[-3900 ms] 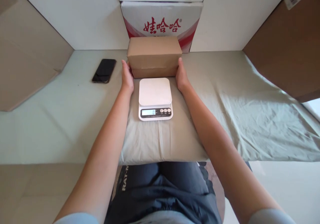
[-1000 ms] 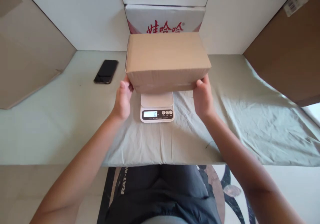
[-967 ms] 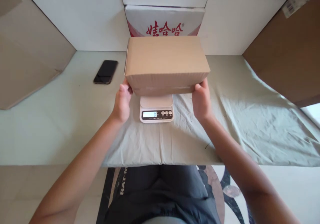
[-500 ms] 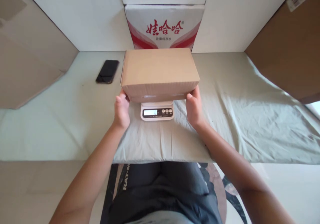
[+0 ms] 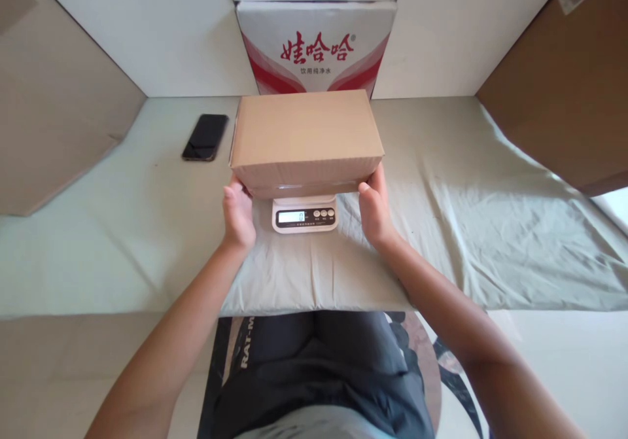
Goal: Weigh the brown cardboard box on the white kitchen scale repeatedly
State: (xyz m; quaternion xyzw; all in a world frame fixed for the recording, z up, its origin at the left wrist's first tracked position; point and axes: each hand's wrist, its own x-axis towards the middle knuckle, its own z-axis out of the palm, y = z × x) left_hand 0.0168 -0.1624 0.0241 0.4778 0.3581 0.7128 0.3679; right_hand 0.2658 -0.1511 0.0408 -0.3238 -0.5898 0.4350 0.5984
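Note:
A closed brown cardboard box (image 5: 307, 128) is held level between my two hands, over a small white digital scale (image 5: 305, 219). My left hand (image 5: 238, 213) grips the box's near left corner, its fingers partly hidden beneath. At the near right corner my right hand (image 5: 375, 207) has its thumb on the front face and its fingers around the side. The scale's lit display reads 0, and three round buttons sit beside it. The box hides the scale's platform, so I cannot tell whether the two touch.
Left of the box a black phone (image 5: 205, 137) lies on the pale green cloth (image 5: 161, 229). A white and red carton (image 5: 316, 46) stands behind. Large cardboard panels flank the cloth, one at left (image 5: 59, 99) and one at right (image 5: 564, 92).
The whole view has shifted slightly. My hands keep the same grip on the cardboard box above the scale, and the display still reads 0.

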